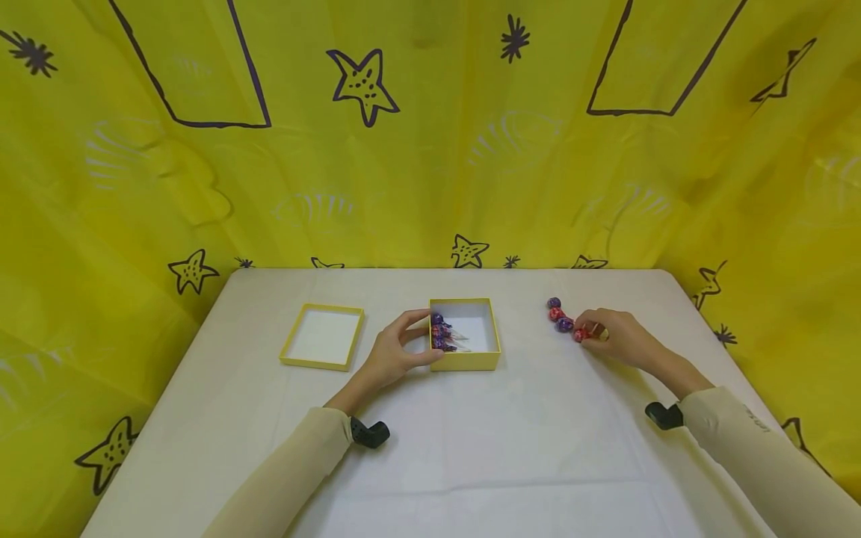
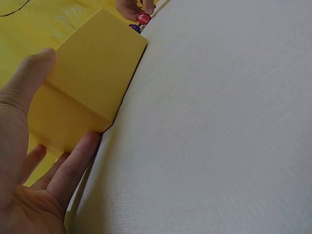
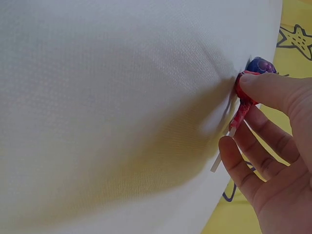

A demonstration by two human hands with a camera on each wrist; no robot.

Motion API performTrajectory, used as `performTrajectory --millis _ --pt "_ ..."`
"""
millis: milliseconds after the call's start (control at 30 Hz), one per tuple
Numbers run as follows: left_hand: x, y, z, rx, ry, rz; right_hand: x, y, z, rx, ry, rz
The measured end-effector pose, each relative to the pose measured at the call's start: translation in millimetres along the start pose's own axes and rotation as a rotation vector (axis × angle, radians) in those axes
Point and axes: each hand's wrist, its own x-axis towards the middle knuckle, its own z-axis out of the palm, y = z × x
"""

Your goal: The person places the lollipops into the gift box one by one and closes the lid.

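Yellow cardboard box (image 1: 466,362) stands lidless on the table with its white inside showing. Several lollipops (image 1: 440,333) in purple and red wrappers lie along its left wall, sticks pointing right. The left hand (image 1: 392,354) holds the box at its left side, thumb at the front corner and a finger at the back. Over on the right, the right hand (image 1: 622,340) pinches a red-wrapped lollipop (image 3: 240,113); its white stick juts out past the fingers in the right wrist view. Next to it lie a purple lollipop (image 1: 564,325), a red one (image 1: 554,314) and another purple one (image 1: 554,302).
The box's shallow lid (image 1: 326,336), white with a yellow rim, lies left of the box. A white cloth covers the table (image 1: 511,448). Yellow patterned curtain (image 1: 430,164) hangs behind the table and along both sides.
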Motion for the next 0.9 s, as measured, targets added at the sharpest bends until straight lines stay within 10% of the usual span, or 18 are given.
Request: performTrajectory --millis 900 --pt "0.1 -3.4 -1.5 0.036 0.005 0.022 4.4 0.5 -3.8 -0.017 -0.044 0.003"
